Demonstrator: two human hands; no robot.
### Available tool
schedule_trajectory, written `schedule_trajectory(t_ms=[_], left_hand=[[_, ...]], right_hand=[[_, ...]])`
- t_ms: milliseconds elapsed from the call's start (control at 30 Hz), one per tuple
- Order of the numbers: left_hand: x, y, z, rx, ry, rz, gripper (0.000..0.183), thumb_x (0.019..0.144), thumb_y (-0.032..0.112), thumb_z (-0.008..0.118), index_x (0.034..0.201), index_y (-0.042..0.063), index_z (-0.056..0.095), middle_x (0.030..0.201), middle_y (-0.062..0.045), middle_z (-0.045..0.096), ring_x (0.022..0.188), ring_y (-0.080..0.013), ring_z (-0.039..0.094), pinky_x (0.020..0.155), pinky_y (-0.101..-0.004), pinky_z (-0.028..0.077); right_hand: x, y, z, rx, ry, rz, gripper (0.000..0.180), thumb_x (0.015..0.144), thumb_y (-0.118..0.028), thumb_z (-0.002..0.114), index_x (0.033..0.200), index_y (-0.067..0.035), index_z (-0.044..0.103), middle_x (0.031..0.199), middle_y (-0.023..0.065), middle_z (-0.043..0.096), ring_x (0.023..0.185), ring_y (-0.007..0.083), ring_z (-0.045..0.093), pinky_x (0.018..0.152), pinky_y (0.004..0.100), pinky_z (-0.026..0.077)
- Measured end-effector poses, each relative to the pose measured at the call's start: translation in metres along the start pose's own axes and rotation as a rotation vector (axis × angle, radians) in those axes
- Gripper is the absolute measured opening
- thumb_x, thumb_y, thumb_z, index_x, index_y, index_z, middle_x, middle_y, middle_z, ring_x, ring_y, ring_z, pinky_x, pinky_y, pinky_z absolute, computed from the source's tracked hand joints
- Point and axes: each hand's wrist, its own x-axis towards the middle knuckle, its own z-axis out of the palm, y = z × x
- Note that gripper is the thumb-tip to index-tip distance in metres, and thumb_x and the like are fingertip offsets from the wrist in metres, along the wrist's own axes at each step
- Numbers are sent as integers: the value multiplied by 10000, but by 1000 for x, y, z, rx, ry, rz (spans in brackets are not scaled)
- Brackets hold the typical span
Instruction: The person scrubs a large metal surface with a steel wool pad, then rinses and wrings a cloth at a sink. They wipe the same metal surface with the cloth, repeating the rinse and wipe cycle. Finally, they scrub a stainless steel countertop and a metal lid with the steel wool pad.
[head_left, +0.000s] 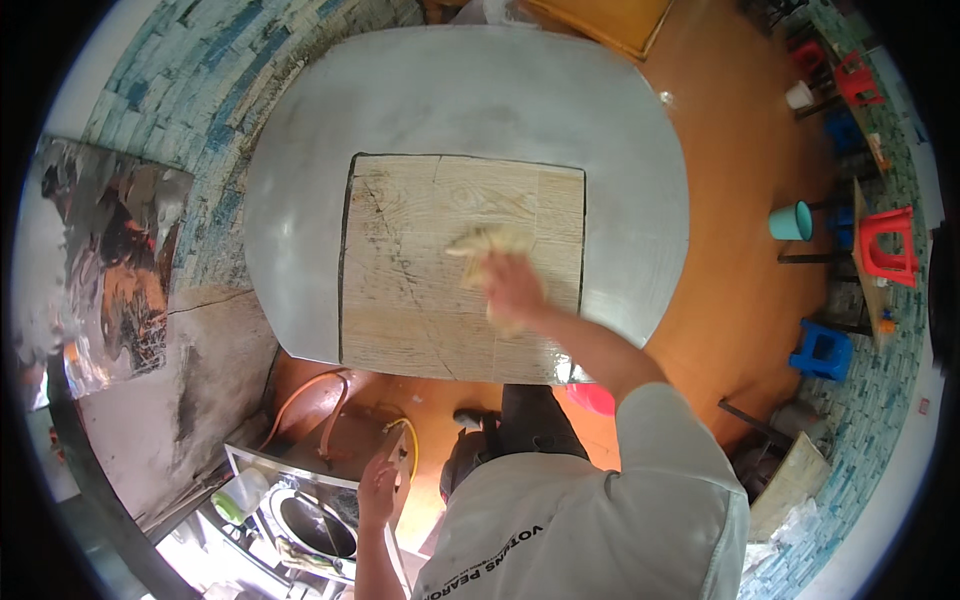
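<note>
My right hand (514, 285) presses a pale yellow cloth (495, 241) onto a wood-patterned square panel (420, 300). Both hand and cloth are blurred. A long dark crack and dark specks mark the panel's left half. Grey sheet metal (465, 90) surrounds the panel on three sides, forming a rounded tabletop. Away from the table, my left hand (380, 480) hangs at lower left beside a metal stove unit (330, 446), fingers loosely bent, with nothing visible in it. I cannot tell whether it touches the unit.
An orange hose (300, 386) and a yellow hose (415, 442) run by the stove. A clear container with a green lid (227, 508) sits on it. Along the right wall are a blue stool (821, 349), a red stool (889, 246) and a teal bin (791, 221).
</note>
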Motion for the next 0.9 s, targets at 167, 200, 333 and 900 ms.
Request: schedule_trajectory(t_ms=[167, 200, 333, 900], left_hand=[[-5, 1, -30, 61, 80, -160, 396, 933, 147, 586, 1290, -5, 509, 1064, -95, 650, 925, -147, 623, 805, -276, 495], [-4, 1, -35, 77, 80, -168, 401, 934, 150, 587, 1294, -7, 505, 1073, -98, 647, 929, -147, 622, 805, -276, 494], [27, 21, -49, 24, -42, -152, 444, 934, 200, 606, 1317, 7, 490, 1067, -88, 636, 917, -129, 606, 790, -259, 490], [333, 107, 46, 381, 48, 607, 412, 910, 181, 597, 1288, 39, 515, 1209, -183, 581, 1088, -269, 573, 922, -361, 453]], right_hand=[[124, 148, -78, -251, 252, 716, 549, 911, -441, 440, 1232, 1, 495, 1232, 177, 522, 1097, 356, 510, 918, 493, 389], [119, 153, -75, -261, 266, 752, 543, 907, -439, 450, 1229, -5, 499, 1201, 182, 532, 1086, 356, 514, 909, 495, 395], [74, 121, -66, -216, 197, 836, 543, 901, -426, 470, 1232, 4, 499, 1165, 211, 544, 1071, 371, 521, 913, 491, 399], [-395, -14, -130, 1007, 453, 1446, 275, 906, -240, 599, 964, 26, 640, 789, 60, 639, 700, 150, 620, 629, 308, 510]])
